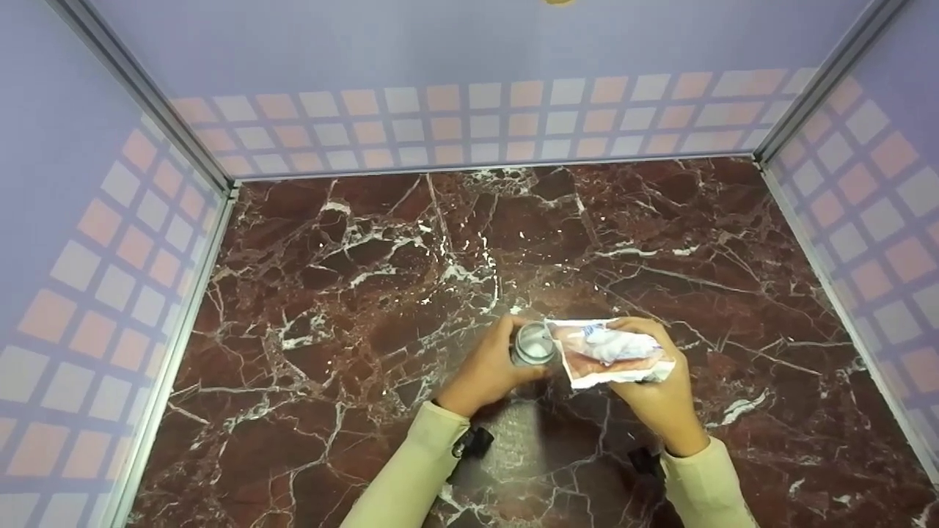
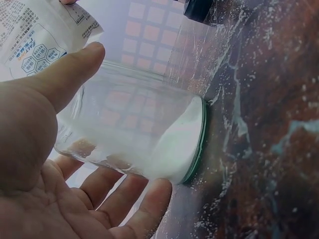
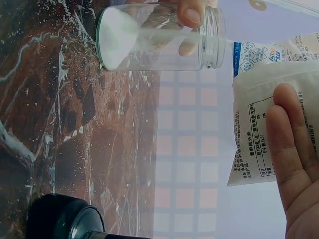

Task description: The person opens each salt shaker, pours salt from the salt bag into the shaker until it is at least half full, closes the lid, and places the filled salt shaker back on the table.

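Packet, legibly marked "营养成分表", is gripped by the right hand, right of head-view centre; glass jar, containing white powder, is grasped by the left hand.

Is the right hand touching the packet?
Touching: the right wrist view plainly shows two fingers of the right hand lying against the printed side of the packet.

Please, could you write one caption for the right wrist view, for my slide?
The right hand pours white powder from a bag into a jar held by the left hand.
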Demonstrator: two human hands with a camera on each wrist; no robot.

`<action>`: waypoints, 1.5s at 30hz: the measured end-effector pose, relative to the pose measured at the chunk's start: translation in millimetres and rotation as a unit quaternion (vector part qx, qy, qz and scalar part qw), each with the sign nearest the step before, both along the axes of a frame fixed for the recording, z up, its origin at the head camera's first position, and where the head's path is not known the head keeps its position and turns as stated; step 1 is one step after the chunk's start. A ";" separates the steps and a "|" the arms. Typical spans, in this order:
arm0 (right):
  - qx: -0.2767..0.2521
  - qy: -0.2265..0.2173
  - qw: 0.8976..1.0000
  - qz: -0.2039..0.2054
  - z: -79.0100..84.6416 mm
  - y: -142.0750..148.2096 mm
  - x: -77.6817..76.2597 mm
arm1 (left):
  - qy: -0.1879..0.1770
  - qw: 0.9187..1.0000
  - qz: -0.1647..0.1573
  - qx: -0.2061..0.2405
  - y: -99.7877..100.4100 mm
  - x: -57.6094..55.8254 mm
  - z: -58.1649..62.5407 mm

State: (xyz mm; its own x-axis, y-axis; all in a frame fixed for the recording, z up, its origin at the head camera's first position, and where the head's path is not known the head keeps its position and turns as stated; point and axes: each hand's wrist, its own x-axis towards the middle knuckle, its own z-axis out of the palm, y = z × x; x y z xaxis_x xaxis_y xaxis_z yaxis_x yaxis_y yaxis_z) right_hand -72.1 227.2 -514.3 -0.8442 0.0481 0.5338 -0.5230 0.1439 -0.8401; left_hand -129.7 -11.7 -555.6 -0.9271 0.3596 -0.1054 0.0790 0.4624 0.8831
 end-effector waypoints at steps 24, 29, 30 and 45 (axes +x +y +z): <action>-0.003 0.009 1.000 0.003 1.9 10.0 1.4 | 0.019 1.000 -0.003 0.014 7.4 -4.0 -2.9; 0.007 0.005 1.000 -0.007 1.8 8.3 2.4 | 0.009 1.000 0.001 0.019 6.2 -2.2 -2.4; 0.005 0.004 1.000 -0.006 2.1 8.1 3.1 | 0.009 1.000 0.002 0.019 5.6 -1.4 -2.3; -0.001 0.001 1.000 -0.003 6.2 14.4 2.6 | 0.019 1.000 -0.003 -0.007 6.4 -0.9 -1.6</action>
